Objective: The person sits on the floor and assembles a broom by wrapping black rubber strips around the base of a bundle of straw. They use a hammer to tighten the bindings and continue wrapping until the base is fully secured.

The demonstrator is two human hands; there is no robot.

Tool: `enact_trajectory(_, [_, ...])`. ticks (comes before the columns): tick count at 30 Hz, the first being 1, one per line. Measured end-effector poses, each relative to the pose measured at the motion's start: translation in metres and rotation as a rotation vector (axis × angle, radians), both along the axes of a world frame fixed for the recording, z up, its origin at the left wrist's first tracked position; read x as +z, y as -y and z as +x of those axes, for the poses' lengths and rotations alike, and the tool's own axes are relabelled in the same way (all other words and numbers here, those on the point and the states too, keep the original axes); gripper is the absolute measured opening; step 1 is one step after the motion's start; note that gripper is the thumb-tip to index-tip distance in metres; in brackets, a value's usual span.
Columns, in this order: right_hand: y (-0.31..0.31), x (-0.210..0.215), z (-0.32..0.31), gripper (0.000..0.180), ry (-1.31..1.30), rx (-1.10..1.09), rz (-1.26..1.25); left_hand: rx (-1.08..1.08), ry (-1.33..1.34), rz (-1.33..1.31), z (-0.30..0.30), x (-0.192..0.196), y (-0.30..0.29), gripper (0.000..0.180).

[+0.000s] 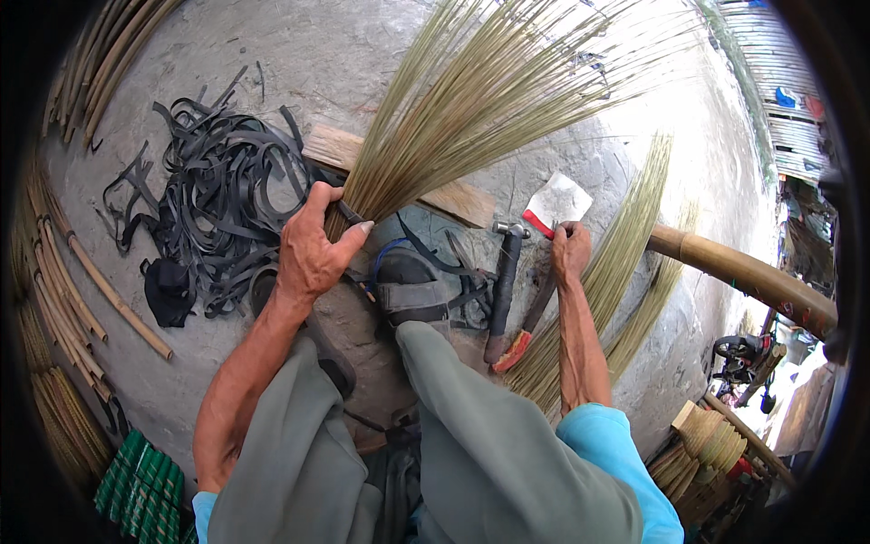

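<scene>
floor [208, 54]: grey concrete, carries everything.
broom bundle [471, 100]: big fan of straw sticks, mid-floor, spreading twd far edge; narrow end over wood plank [458, 201].
straps [217, 204]: black pile, left of bundle.
canes [86, 272]: along left edge.
hammer [504, 286]: lies btwn hands.
L hand [311, 254]: fingers pressed tight round bundle neck.
R hand [570, 251]: closed on cleaver [555, 207], blade white w/ red edge.

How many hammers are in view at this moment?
1. The hammer lies on the concrete ground between the hands, head up near the right hand, handle toward the knees. Others may be hidden under the black straps.
</scene>
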State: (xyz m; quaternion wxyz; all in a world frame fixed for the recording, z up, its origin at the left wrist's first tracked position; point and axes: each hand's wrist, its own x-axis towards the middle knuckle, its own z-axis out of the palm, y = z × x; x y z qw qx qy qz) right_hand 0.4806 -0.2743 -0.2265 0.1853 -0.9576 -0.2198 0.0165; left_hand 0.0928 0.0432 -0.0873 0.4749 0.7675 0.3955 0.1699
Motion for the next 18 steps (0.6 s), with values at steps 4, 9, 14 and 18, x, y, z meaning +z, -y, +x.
enact_trajectory(4, [-0.001, 0.006, 0.011, 0.021, -0.109, -0.002, -0.047, 0.033, 0.135, 0.069, 0.001, -0.016, 0.006, 0.048])
enact_trajectory(9, [-0.002, 0.018, 0.017, 0.026, -0.293, -0.046, 0.236, 0.060, 0.149, 0.078, -0.002, -0.026, 0.012, 0.050])
enact_trajectory(14, [0.000, 0.014, 0.020, 0.024, -0.319, -0.073, 0.236, 0.068, 0.116, 0.066, -0.002, -0.026, 0.012, 0.048])
enact_trajectory(18, [0.003, 0.006, 0.025, 0.021, -0.134, 0.083, 0.070, 0.069, 0.120, 0.208, 0.001, -0.028, 0.010, 0.053])
